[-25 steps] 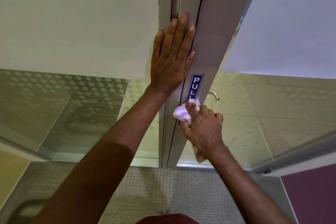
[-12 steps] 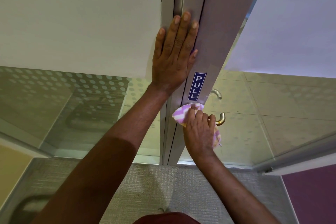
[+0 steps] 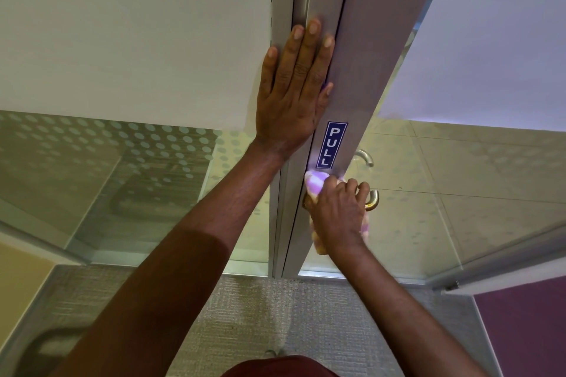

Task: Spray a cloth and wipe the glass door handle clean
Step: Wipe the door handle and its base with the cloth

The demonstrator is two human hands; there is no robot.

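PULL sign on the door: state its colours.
PULL sign: white letters on dark blue, head view.

Glossy brass-toned metal handle (image 3: 372, 199), soft striped cloth (image 3: 315, 185), matt brushed-metal door frame (image 3: 364, 64), rough carpet (image 3: 245, 315)

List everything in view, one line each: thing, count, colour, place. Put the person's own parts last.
door frame: 1, grey metal, centre, running top to bottom.
PULL sign: 1, blue with white letters, on the door frame above the handle.
door handle: 1, brass-coloured, right of the door frame, mostly hidden by hand and cloth.
far-side handle: 1, silver, seen through the glass, above the brass one.
cloth: 1, purple and white striped, wrapped on the door handle.
glass panels: 2, clear with frosted dots, either side of the frame.
carpet: 1, grey, below.
left hand: 1, flat on the door frame, fingers straight.
right hand: 1, grips the cloth on the door handle.
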